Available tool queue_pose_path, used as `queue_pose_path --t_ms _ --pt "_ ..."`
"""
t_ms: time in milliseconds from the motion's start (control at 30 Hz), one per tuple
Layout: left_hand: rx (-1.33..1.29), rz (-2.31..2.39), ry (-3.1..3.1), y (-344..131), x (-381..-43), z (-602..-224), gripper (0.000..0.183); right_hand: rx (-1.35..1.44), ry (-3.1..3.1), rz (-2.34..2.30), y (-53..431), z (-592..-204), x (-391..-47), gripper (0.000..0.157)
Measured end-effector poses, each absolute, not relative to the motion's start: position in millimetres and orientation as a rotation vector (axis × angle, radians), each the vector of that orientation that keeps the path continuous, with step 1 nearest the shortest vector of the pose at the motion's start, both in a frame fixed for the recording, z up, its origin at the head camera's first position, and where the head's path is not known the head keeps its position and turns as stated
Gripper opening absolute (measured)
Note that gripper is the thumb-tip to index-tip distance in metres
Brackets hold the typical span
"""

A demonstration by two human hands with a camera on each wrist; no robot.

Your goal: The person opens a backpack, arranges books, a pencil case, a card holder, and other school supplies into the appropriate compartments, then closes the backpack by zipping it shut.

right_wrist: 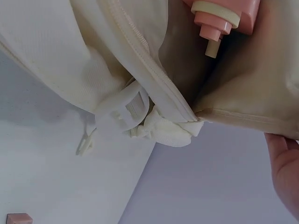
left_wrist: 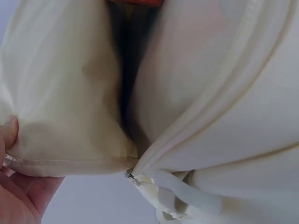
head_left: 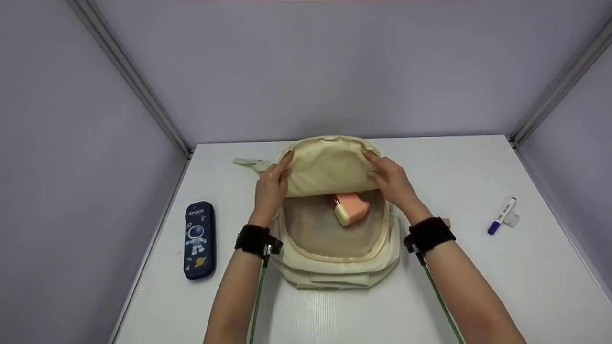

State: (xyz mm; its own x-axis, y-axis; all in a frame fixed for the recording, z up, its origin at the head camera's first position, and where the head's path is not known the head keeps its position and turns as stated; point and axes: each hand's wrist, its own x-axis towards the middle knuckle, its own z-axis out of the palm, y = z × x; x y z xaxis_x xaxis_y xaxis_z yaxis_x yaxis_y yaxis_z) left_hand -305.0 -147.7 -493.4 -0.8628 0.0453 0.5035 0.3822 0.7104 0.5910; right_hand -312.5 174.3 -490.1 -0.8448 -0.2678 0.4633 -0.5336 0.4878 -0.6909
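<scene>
A cream backpack (head_left: 334,272) lies on the white table with its main compartment unzipped and the front panel lifted away. My left hand (head_left: 273,188) pinches the left edge of the raised flap (head_left: 330,167); in the left wrist view the thumb (left_wrist: 10,133) presses one side and fingers lie behind the hem. On the opposite edge, my right hand (head_left: 394,184) grips the same flap, its fingertips partly hidden by the cloth. Inside the mouth sits an orange-pink object (head_left: 353,208) with a cream end; the right wrist view shows its stepped knob (right_wrist: 212,28) and a short cream tip.
Left of the backpack lies a navy pencil case (head_left: 200,239) with a space print. At the right are a white marker (head_left: 502,216) with a blue cap and a small pale block (head_left: 511,220). A small pink block (right_wrist: 19,218) lies nearer the bag. Walls enclose the table.
</scene>
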Motion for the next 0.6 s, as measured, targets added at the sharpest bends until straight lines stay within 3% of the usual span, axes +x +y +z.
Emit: queue_pose_path --t_ms 400,600 --pt "-0.370 -0.827 -2.450 -180.4 -269.4 -496.3 0.044 0.572 -2.465 1.258 166.4 -484.6 -315.7 0.052" --pt "-0.026 -0.498 -2.586 -219.1 -246.8 -503.6 0.048 0.564 -2.459 1.241 165.3 -484.6 -314.7 0.052"
